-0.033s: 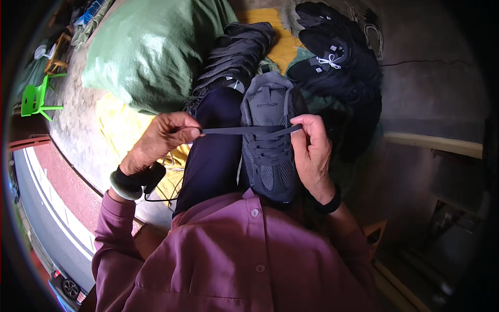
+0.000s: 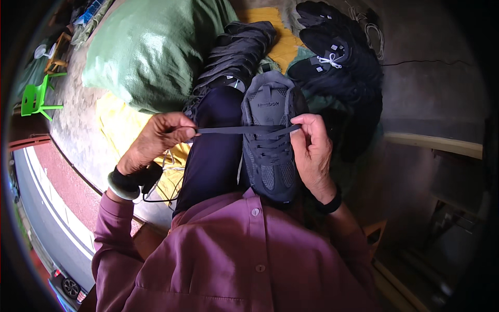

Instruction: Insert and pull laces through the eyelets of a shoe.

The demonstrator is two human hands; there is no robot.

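A dark grey sneaker point(image 2: 268, 161) rests on my lap, its toe toward me and its tongue point(image 2: 269, 100) away from me. Flat dark lacing crosses its upper. My left hand point(image 2: 155, 136) pinches the end of a shoelace point(image 2: 221, 130), which stretches taut over my thigh to the shoe. At the shoe's right edge, my right hand point(image 2: 312, 148) is closed, thumb and forefinger on a lace end by the top eyelets. Both hands are level with each other, on either side of the shoe.
A big green sack point(image 2: 140, 57) stands at the far left. Beside it lies a row of dark shoe uppers point(image 2: 236, 54); another heap of black shoes point(image 2: 332, 57) sits at the far right. Yellow sheeting point(image 2: 122, 119) covers some floor. A green chair point(image 2: 36, 100) stands farther left.
My left hand has shifted slightly to the left, drawing the lace with it. My right hand stays almost where it was at the shoe's edge.
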